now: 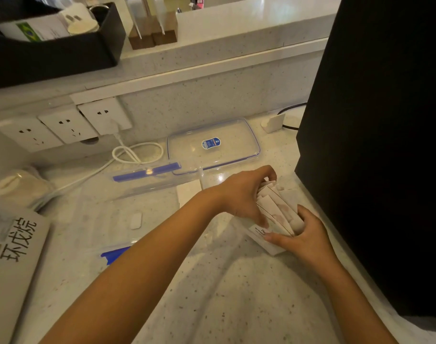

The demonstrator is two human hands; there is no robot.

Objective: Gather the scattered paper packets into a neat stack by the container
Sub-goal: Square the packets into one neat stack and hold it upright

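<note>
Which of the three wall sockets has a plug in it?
The rightmost wall socket, nearest the clear lid: a white plug sits in it; the other two are empty.

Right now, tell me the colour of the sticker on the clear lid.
Blue with white print, on the clear lid; head view.

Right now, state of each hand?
Left hand: closed on the paper packets, gripping the bundle's far side.
Right hand: closed on the same packets, cupping the near side.

white paper packets (277, 212), bunched, tilted
</note>
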